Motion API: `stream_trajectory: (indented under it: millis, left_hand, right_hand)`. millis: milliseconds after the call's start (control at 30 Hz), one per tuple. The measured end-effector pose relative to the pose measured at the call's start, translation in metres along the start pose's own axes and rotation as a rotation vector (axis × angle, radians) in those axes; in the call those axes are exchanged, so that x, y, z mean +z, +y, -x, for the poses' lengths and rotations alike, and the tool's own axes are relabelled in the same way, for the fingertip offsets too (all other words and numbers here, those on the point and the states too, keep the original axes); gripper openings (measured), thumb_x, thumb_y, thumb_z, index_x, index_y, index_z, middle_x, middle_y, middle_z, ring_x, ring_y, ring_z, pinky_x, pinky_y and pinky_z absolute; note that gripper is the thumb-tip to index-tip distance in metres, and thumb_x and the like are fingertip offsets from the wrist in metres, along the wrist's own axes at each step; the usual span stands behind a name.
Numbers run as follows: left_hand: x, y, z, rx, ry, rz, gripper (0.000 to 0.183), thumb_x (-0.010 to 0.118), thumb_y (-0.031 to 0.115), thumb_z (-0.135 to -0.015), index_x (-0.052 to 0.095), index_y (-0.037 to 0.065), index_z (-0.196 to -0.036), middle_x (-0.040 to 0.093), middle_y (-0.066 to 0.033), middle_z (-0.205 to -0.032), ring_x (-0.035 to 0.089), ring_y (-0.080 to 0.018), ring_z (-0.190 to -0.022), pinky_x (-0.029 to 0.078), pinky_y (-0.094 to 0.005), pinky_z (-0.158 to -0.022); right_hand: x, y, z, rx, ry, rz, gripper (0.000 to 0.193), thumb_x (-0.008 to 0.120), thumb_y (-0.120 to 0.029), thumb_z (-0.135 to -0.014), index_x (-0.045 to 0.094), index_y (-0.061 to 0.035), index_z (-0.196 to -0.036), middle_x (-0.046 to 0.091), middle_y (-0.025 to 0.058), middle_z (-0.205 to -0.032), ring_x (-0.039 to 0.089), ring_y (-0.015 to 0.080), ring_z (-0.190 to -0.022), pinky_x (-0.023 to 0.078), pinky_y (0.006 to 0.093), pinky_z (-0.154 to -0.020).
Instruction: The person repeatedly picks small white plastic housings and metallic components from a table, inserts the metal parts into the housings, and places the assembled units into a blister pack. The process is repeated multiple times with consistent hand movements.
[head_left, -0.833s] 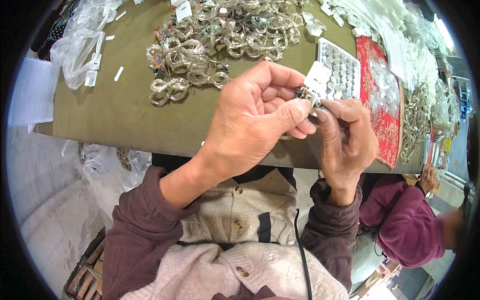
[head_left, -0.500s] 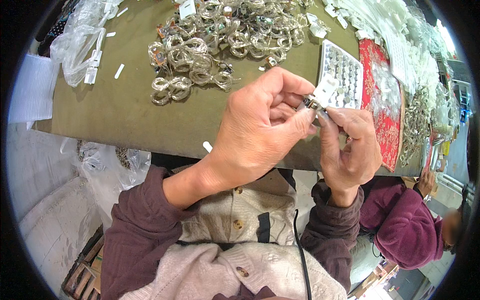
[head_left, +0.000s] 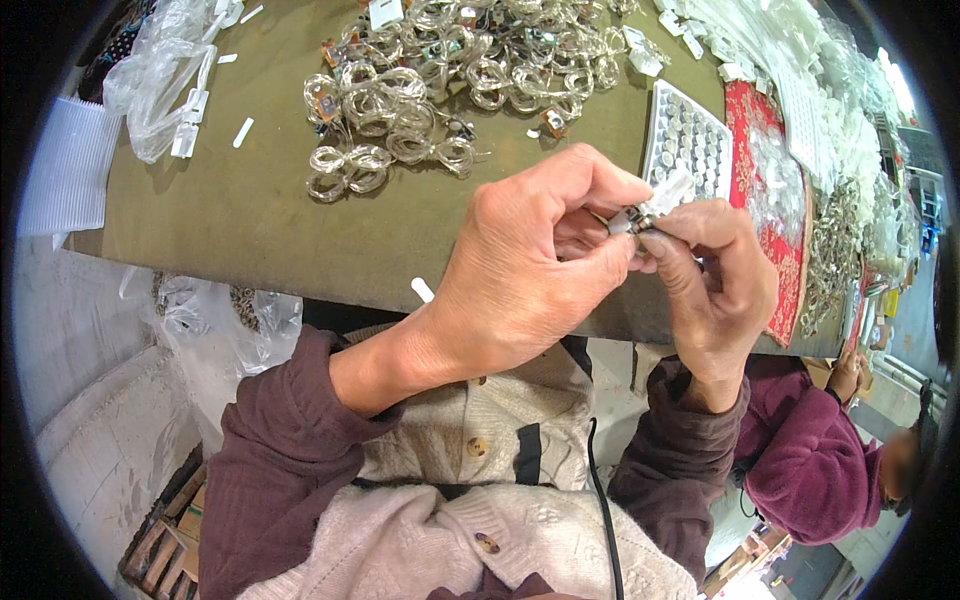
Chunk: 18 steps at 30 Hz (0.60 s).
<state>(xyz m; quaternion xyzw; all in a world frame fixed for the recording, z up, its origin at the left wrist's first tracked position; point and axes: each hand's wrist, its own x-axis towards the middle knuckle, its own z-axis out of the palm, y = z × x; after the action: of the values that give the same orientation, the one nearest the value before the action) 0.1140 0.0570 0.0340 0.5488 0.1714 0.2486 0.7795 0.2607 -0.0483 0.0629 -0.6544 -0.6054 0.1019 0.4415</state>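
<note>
My two hands meet over the near edge of the table, right of the middle. Between them is a small white plastic case [head_left: 672,190] with dark and metallic parts at its lower end. My left hand [head_left: 520,265] pinches this end between thumb and bent fingers. From the other side, my right hand [head_left: 722,285] closes thumb and forefinger on the same piece. Fingers partly hide the case, so its finer parts cannot be made out. Just behind the hands lies a white tray [head_left: 652,125] filled with rows of round, silvery coin cells.
Many bundled coils of thin clear wire [head_left: 350,170] lie heaped farther back. Plastic bags [head_left: 150,90] and white strips are at the left. Right of the tray are a red patterned cloth [head_left: 785,310] and piled clear packaging. Someone in a maroon sleeve [head_left: 815,470] sits at right.
Both hands have shifted slightly right. The white case has tilted over to the right, and my right thumb and fingers have moved higher around it.
</note>
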Motion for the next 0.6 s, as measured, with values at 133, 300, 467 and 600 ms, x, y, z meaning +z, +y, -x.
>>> stream_trajectory:
  millis: [133, 300, 467, 600]
  left_hand:
    - [0.0, 0.003, 0.003, 0.035, -0.045, -0.085, 0.024, 0.062, -0.006, -0.09, 0.058, -0.003, -0.114, 0.066, -0.0098, -0.107, 0.067, -0.0107, -0.089, 0.057, -0.0254, -0.081]
    - [0.0, 0.005, 0.002, -0.091, -0.003, -0.053, 0.024, 0.062, -0.005, -0.091, 0.056, -0.004, -0.114, 0.066, -0.0104, -0.104, 0.067, -0.0104, -0.084, 0.057, -0.0238, -0.074]
    - [0.0, 0.008, 0.002, -0.149, 0.018, -0.031, 0.025, 0.061, -0.005, -0.091, 0.054, -0.005, -0.115, 0.065, -0.0103, -0.1, 0.067, -0.0098, -0.077, 0.058, -0.0218, -0.067]
    - [0.002, 0.007, 0.002, -0.091, 0.045, -0.058, 0.025, 0.061, -0.004, -0.091, 0.054, -0.005, -0.115, 0.064, -0.0093, -0.097, 0.066, -0.0082, -0.073, 0.057, -0.0198, -0.063]
  right_hand:
    - [0.004, -0.006, 0.003, 0.43, 0.065, -0.552, 0.032, 0.07, 0.003, -0.088, 0.043, -0.0013, -0.106, 0.061, 0.0091, -0.085, 0.064, 0.0139, -0.072, 0.053, 0.0236, -0.061]
    - [-0.002, -0.009, -0.002, 0.526, -0.013, -0.592, 0.033, 0.068, -0.002, -0.091, 0.046, 0.0009, -0.116, 0.06, 0.0069, -0.084, 0.061, 0.011, -0.069, 0.049, 0.0211, -0.057]
    - [-0.001, -0.01, -0.005, 0.534, 0.02, -0.527, 0.029, 0.068, -0.007, -0.093, 0.053, 0.0026, -0.115, 0.064, 0.006, -0.089, 0.058, 0.0074, -0.067, 0.047, 0.0204, -0.057]
    - [0.007, -0.015, 0.001, 0.501, 0.181, -0.421, 0.019, 0.071, -0.003, -0.089, 0.06, 0.0016, -0.103, 0.065, 0.006, -0.085, 0.062, 0.0087, -0.068, 0.05, 0.022, -0.058]
